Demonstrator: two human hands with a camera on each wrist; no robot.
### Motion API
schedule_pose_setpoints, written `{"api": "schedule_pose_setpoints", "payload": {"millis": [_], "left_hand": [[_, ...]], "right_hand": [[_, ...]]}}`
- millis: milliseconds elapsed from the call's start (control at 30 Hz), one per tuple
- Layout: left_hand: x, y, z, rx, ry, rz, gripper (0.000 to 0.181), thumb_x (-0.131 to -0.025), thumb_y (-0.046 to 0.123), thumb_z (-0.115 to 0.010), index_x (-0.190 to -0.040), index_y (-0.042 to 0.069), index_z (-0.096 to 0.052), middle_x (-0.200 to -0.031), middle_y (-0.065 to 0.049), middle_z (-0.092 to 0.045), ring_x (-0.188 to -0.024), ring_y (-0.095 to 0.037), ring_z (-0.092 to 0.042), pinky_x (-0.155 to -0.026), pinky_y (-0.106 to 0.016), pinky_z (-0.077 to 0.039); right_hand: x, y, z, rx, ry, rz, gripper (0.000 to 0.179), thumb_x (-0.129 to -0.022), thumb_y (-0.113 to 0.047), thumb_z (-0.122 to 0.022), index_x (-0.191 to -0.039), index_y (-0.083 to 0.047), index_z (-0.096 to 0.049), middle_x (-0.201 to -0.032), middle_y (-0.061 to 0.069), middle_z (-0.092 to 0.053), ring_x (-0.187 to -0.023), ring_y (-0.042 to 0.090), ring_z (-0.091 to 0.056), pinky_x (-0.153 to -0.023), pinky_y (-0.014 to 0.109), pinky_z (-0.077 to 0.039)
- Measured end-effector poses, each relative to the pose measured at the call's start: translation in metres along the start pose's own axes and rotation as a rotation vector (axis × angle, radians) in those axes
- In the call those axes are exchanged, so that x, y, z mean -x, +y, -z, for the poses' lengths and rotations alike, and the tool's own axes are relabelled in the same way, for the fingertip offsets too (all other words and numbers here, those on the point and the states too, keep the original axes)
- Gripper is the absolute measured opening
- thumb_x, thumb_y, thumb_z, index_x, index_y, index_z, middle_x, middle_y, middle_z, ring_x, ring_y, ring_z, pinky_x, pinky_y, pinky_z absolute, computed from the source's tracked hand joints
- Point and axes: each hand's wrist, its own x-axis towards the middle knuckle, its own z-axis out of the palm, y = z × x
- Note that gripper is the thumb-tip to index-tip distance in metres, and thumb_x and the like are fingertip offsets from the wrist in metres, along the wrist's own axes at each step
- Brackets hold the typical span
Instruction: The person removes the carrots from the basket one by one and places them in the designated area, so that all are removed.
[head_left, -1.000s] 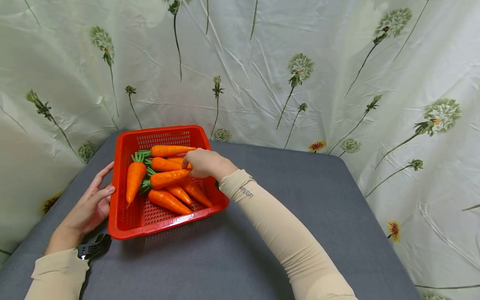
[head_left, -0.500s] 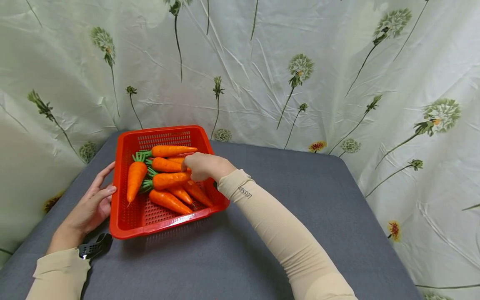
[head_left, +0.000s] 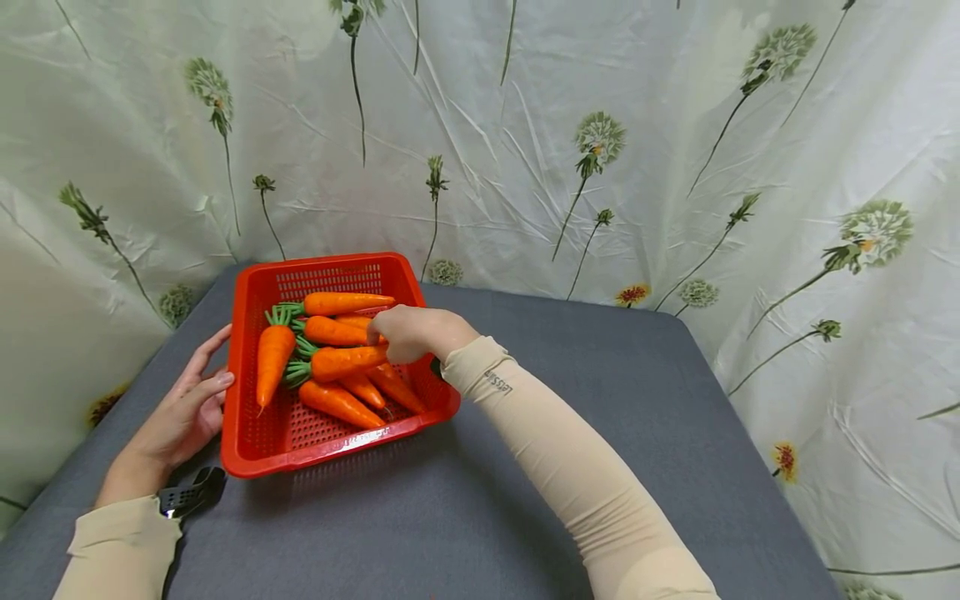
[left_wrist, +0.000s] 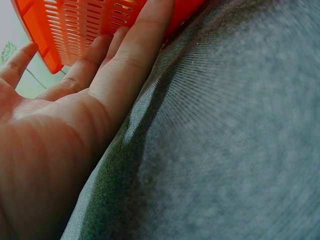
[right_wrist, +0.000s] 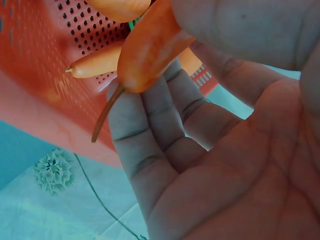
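Observation:
A red slotted plastic basket holds several orange carrots with green stem stubs. My right hand reaches over its right side and pinches the narrow end of one carrot, whose green top points left. In the right wrist view that carrot lies between thumb and fingers, its thin root tail hanging free. My left hand is at the basket's left wall, with fairly straight fingers against the outside and the thumb near the rim. From the left wrist, the fingers show along the slotted wall.
Another carrot lies apart at the basket's left, and one more sits near the front. Grey cloth covers the table. Behind it hangs a pale curtain with printed dandelions. A black wrist strap is on the left wrist.
The right hand has dipped a little and shifted slightly right, and the pinched carrot has slid slightly right with it. The left hand and basket look nearly unchanged.

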Motion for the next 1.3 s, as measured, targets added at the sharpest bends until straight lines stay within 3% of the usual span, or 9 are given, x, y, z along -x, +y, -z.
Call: {"api": "schedule_pose_setpoints", "payload": {"millis": [533,767,1000,1300], "left_hand": [[0.000,0.000,0.000,-0.021,0.001,0.008,0.068,-0.106,-0.002,-0.026,-0.162,0.030,-0.005,-0.132,-0.001,-0.062,-0.107,-0.016,-0.070,-0.083,-0.036,-0.061],[0.000,0.001,0.000,-0.005,0.007,0.024,0.068,-0.106,-0.001,-0.026,-0.161,0.032,-0.006,-0.131,0.001,-0.063,-0.107,-0.016,-0.071,-0.083,-0.036,-0.061],[0.001,0.000,0.000,-0.025,0.034,0.031,0.067,-0.106,0.000,-0.026,-0.161,0.033,-0.007,-0.133,0.003,-0.061,-0.106,-0.015,-0.071,-0.082,-0.035,-0.061],[0.001,0.001,0.000,-0.034,0.036,0.034,0.067,-0.107,0.001,-0.027,-0.161,0.033,-0.007,-0.132,0.004,-0.061,-0.105,-0.014,-0.070,-0.083,-0.034,-0.061]], "right_hand": [[0.018,0.021,0.006,-0.036,0.030,-0.014,0.044,-0.096,-0.004,-0.052,-0.138,-0.014,-0.058,-0.138,0.000,-0.058,-0.112,0.013,-0.054,-0.091,0.024,-0.049],[0.026,0.031,0.009,-0.072,0.040,-0.024,0.041,-0.096,-0.007,-0.055,-0.136,-0.014,-0.058,-0.128,0.000,-0.060,-0.104,0.015,-0.055,-0.081,0.023,-0.049],[0.030,0.045,0.012,-0.095,0.069,-0.016,0.035,-0.097,-0.013,-0.060,-0.132,-0.014,-0.060,-0.121,0.001,-0.062,-0.104,0.017,-0.055,-0.086,0.027,-0.049],[0.038,0.069,0.010,-0.247,0.114,0.003,0.034,-0.096,-0.009,-0.061,-0.129,-0.015,-0.061,-0.109,0.008,-0.059,-0.094,0.018,-0.051,-0.074,0.027,-0.043]]}}
